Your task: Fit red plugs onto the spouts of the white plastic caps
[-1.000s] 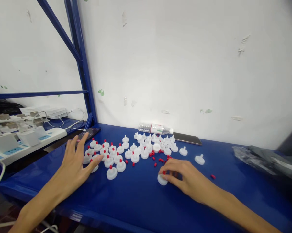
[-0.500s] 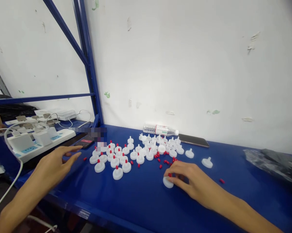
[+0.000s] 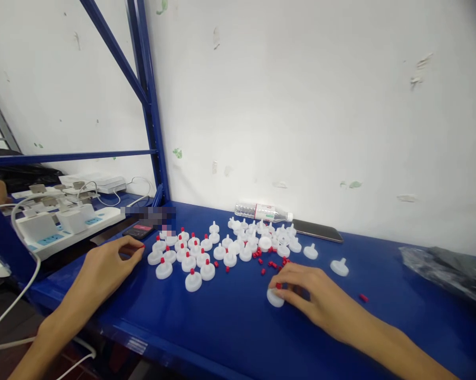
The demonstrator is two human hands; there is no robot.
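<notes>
Two hands — right hand (image 3: pixel 307 287) pinching one white cap (image 3: pixel 275 298).

The right hand (image 3: pixel 307 289) is resting on the glossy blue bench (image 3: pixel 222 322), fingertips pinching a round white plastic cap with a red tip (image 3: pixel 275 296). The left hand (image 3: pixel 105 266) is closing thumb and finger on a tiny red plug (image 3: pixel 142 246), just beside the cluster of red-tipped white caps (image 3: pixel 184 256). Loose red plugs (image 3: pixel 267 259) are lying between the hands.
</notes>
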